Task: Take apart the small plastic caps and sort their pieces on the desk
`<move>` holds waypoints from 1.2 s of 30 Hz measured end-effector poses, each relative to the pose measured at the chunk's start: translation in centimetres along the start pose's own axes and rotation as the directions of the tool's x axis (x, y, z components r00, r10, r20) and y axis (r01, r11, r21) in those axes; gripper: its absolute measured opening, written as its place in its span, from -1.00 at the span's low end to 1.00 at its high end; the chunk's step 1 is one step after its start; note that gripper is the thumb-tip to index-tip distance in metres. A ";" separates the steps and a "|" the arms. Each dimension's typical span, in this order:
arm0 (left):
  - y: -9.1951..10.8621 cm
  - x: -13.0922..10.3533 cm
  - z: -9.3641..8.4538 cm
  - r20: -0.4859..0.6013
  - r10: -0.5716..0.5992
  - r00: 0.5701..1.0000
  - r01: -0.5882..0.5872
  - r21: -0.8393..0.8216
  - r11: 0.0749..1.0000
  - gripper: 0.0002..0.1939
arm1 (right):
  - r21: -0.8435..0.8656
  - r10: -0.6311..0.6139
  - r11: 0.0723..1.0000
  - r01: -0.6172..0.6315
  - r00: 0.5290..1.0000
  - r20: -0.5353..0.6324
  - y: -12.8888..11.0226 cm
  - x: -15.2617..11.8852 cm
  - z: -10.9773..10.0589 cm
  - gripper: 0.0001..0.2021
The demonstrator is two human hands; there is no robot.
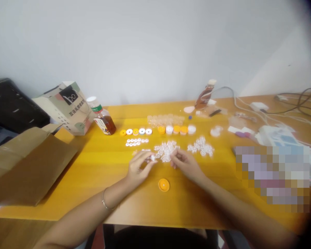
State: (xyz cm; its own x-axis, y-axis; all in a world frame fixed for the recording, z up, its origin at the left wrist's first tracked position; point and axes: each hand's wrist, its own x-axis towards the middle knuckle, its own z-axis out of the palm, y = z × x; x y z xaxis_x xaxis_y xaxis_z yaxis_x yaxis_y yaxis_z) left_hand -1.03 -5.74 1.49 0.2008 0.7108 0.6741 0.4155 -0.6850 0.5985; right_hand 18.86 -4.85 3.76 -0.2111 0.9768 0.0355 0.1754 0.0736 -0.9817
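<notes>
My left hand (pixel 140 166) pinches a small white plastic piece (pixel 152 157) between thumb and forefinger. Across from it, the fingers of my right hand (pixel 185 164) are pressed together at the edge of a pile of small clear plastic pieces (pixel 166 148); what they hold, if anything, I cannot make out. An orange round cap (pixel 163 185) lies on the table below and between both hands. Just beyond my left hand, small white discs (pixel 133 142) lie in rows. Farther back stands a line of orange and white round caps (pixel 135 131).
Another clear pile (pixel 200 146) lies right of my right hand, with translucent cups (pixel 166 119) behind. A honey-coloured bottle (pixel 103 119), paper bag (pixel 75 107) and cardboard box (pixel 33 166) occupy the left. A brown bottle (pixel 205 95) and cables (pixel 298 103) are at the right.
</notes>
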 end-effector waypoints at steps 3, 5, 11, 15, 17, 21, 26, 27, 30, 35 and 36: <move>-0.6 -0.1 -0.1 0.003 -0.091 0.996 0.091 -0.031 0.995 -0.78 | -0.171 -0.080 0.984 0.048 0.979 -0.186 -0.2 0.8 -1.7 -0.67; -0.9 -0.3 0.1 0.048 -0.124 0.991 0.127 -0.067 0.990 -0.76 | -0.288 -0.129 0.956 0.063 0.968 -0.216 0.1 1.3 -2.4 -0.69; -0.9 -0.5 0.6 0.155 -0.114 0.981 0.130 -0.098 0.987 -0.72 | -0.529 -0.328 0.812 0.247 0.942 -0.063 2.2 2.2 -1.4 -0.87; -0.8 -0.3 0.5 0.149 -0.099 0.984 0.114 -0.097 0.989 -0.70 | -0.615 -0.409 0.731 0.297 0.911 -0.046 3.1 2.9 -1.0 -0.91; -0.7 -0.2 0.5 0.156 -0.097 0.983 0.113 -0.097 0.989 -0.68 | -0.625 -0.413 0.725 0.290 0.909 -0.057 3.2 3.1 -1.2 -0.92; -0.6 -0.1 0.5 0.158 -0.091 0.983 0.106 -0.095 0.990 -0.67 | -0.595 -0.408 0.756 0.271 0.907 -0.106 2.8 2.9 -1.4 -0.91; -0.5 -0.2 0.7 0.211 -0.082 0.974 0.105 -0.098 0.990 -0.68 | -0.426 -0.406 0.825 0.370 0.914 0.008 1.2 1.0 -0.3 -0.85; -0.5 -0.3 0.7 0.232 -0.078 0.970 0.105 -0.107 0.989 -0.68 | -0.385 -0.408 0.832 0.400 0.911 0.065 1.0 0.5 0.1 -0.84; -0.2 -0.6 0.9 0.264 -0.089 0.960 0.132 -0.149 0.980 -0.74 | -0.304 -0.403 0.847 0.436 0.900 0.170 0.9 -0.4 1.0 -0.82; 0.0 -0.7 1.1 0.228 -0.233 0.945 0.288 -0.248 0.925 -0.72 | -0.323 -0.501 0.788 0.524 0.851 0.159 1.3 -0.8 1.4 -0.85; 0.0 -0.7 1.2 0.217 -0.257 0.942 0.310 -0.266 0.913 -0.70 | -0.344 -0.524 0.768 0.541 0.839 0.148 1.4 -0.9 1.4 -0.86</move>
State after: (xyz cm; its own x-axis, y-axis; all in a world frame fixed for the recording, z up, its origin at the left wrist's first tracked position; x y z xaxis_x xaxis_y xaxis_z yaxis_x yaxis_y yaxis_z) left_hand -0.12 -6.05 0.54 0.2745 0.8802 0.3871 0.2059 -0.4470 0.8705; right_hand 17.94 -5.87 2.12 -0.4109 0.7509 0.5171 0.3510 0.6538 -0.6704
